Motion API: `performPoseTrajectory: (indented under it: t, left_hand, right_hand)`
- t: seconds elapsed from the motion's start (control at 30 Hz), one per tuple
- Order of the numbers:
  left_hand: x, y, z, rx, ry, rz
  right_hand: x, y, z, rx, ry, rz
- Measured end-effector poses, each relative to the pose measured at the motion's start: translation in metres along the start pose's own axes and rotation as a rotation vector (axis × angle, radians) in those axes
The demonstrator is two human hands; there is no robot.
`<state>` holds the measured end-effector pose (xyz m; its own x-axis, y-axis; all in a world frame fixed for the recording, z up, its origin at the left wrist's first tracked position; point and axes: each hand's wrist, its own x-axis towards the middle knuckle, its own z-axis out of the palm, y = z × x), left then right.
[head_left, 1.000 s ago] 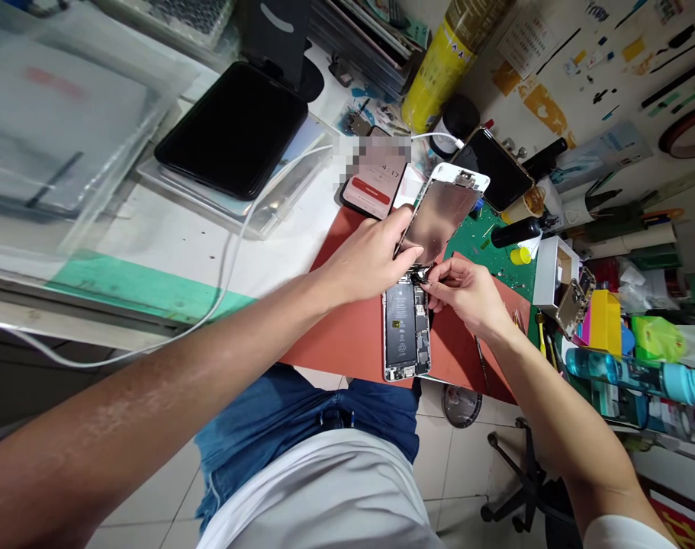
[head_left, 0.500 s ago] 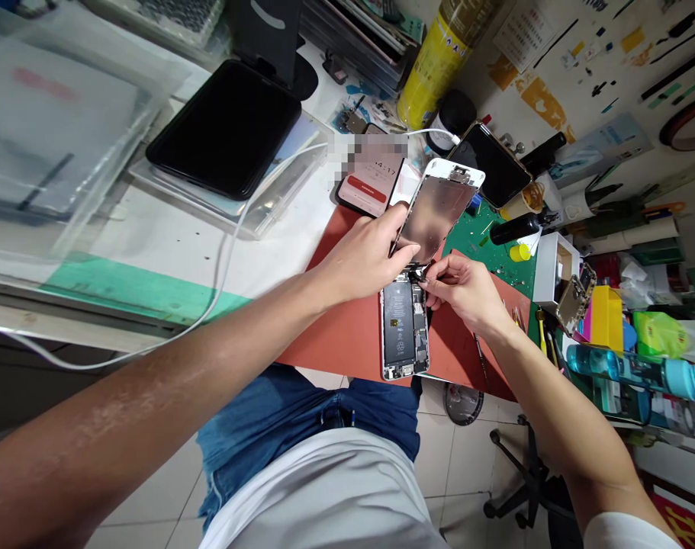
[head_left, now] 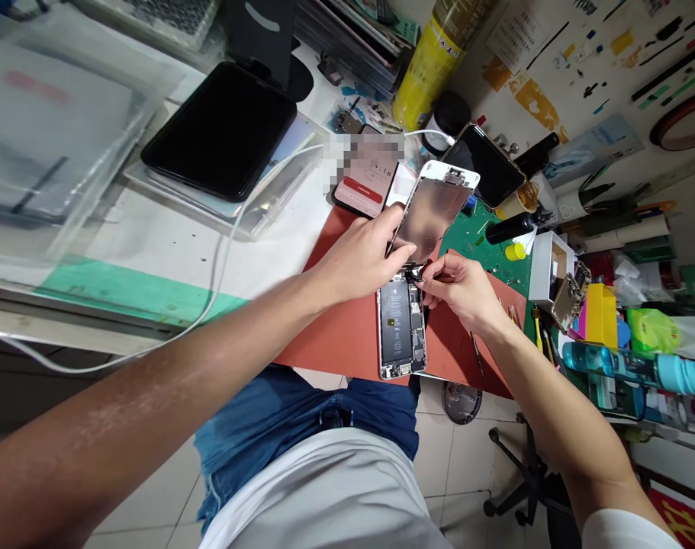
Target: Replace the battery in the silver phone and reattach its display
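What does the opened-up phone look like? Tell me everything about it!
The opened phone lies on the red mat, dark battery filling its left side, small parts along its right. Its white-edged screen tilts up at the far end, shiny metal-looking back showing. The left hand grips the screen; the right hand is where they meet.

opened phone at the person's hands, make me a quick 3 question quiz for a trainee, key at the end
1. Multiple choice: what does the left hand hold?
A) water bottle
B) raised screen panel
C) spray can

2. True or false: the right hand is at the end of the phone body farthest from the raised screen panel.

3. Fill in: the mat under the phone body is ____ in colour.

Key:
1. B
2. False; it is by the end next to the raised screen panel.
3. red
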<state>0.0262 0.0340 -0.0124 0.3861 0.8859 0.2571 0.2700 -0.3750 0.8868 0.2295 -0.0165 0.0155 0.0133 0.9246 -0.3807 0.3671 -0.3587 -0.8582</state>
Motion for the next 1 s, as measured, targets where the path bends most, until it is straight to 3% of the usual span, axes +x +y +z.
performPoseTrajectory:
  t: [1.0]
  left_hand:
    - [0.0003,-0.0008,0.0001,-0.011,-0.002,0.004]
  right_hand:
    - [-0.0006,-0.0011,0.0019,-0.009,0.011,0.003]
